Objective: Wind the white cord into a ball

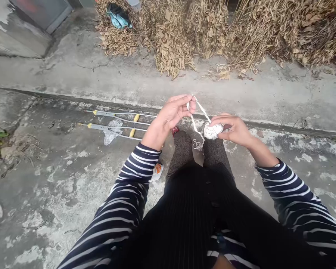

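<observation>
A ball of white twisted strip (213,131) sits just above my knees, with my right hand (233,129) gripping it from the right. A white strand (197,118) runs up from the ball and loops around the fingers of my left hand (170,115). That hand pinches the strand. A loose tail of thin white thread (197,145) hangs below the ball, over my dark trousers (182,153). Both sleeves are navy with white stripes.
A pair of grey metal crutches (114,125) lies on the concrete floor (53,194) to my left, beside a crumpled clear plastic bag (111,131). Ahead runs a raised concrete ledge (156,86), with heaps of dried leafy stalks (168,33) beyond it.
</observation>
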`<state>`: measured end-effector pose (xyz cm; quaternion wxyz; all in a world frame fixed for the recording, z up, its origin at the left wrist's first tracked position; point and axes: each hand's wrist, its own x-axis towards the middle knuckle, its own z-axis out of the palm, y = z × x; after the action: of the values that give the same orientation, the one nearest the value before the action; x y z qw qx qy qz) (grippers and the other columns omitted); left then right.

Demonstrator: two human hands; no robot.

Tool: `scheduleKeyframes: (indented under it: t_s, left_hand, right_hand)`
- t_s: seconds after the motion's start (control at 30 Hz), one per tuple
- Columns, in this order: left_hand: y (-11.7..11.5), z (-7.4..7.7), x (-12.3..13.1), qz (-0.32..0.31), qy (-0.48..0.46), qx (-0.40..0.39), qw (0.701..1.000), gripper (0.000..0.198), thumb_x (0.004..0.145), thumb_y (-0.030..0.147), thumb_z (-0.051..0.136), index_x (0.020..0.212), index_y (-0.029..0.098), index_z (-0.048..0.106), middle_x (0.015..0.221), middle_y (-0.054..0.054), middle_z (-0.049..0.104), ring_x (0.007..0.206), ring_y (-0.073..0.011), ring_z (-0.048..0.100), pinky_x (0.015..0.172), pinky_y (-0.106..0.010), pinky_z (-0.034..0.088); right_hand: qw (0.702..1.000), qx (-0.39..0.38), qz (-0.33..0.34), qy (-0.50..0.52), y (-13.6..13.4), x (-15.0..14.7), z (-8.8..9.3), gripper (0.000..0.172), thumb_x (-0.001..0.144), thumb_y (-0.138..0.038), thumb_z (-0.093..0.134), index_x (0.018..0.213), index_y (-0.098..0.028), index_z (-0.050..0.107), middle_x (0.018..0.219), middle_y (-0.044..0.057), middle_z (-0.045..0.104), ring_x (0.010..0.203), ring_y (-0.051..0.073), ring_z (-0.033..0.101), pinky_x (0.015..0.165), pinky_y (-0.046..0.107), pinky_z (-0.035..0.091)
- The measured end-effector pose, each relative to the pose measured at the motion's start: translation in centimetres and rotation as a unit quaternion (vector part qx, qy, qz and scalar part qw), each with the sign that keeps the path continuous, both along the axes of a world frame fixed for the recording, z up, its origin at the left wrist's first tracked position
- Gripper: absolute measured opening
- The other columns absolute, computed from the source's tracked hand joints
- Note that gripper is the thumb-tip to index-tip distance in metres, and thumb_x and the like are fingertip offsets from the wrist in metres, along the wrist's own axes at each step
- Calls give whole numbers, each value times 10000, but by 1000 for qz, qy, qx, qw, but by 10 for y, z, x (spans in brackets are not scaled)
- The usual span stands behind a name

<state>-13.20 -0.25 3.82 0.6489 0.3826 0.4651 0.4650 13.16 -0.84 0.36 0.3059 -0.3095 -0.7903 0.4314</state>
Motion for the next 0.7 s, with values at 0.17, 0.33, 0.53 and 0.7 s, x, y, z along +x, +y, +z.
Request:
scheduleKeyframes:
  t_s: [0.17,0.33,0.53,0.7]
  left_hand:
    - [28,-13,-25,-72,135,34,988,249,894,348,784,846,111,725,616,-39,677,534,-87,626,531,-178,498]
    - [37,-43,-10,-125,202,69,969,77,809,150,798,767,112,745,644,-39,667,582,-90,604,544,-182,493]
    - [-14,-51,42,-143,28,74,987,259,794,84,767,1043,154,774,1094,-97,765,1010,-181,720,791,-267,578]
    - [-29,-51,53,-107,16,78,991,200,814,81,753,1004,140,773,989,-73,776,834,-135,719,762,-254,545]
  right_hand:
    - [979,-200,27,31,-1,4,12,387,629,-113,786,992,-236,839,1064,34,771,805,149,673,589,221,496]
    - [933,-330,29,142,-4,3,14,389,528,-113,888,895,-235,846,918,22,799,763,155,709,655,242,570]
    - [906,-379,-31,186,-2,1,3,392,480,-112,861,852,-233,832,833,11,803,727,175,724,692,279,593]
    - [885,-411,-54,213,0,2,1,402,457,-83,804,831,-230,813,814,-7,797,682,162,708,653,270,574]
